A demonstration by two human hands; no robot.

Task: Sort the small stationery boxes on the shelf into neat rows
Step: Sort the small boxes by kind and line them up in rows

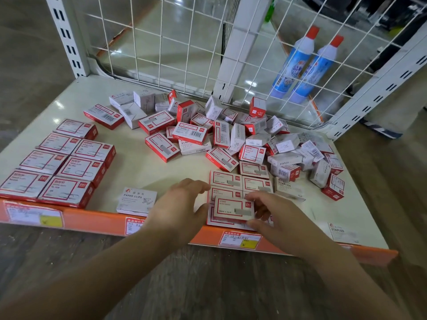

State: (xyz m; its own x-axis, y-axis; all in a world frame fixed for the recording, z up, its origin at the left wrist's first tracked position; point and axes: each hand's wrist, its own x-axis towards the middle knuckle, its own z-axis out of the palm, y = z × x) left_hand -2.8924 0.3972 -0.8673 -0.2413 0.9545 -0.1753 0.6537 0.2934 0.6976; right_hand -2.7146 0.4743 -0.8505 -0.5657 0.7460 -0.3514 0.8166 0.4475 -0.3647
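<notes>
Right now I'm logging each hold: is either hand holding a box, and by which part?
Yes. Both hands grip one red-and-white staples box by its short ends: the left hand at its left end, the right hand at its right.

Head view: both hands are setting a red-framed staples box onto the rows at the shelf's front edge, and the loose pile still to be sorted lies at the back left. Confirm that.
Not quite. The head view shows the loose pile at the back right of the shelf, not the back left. The rest stands: the left hand and right hand are setting the red-framed staples box onto the rows at the front edge.
</notes>
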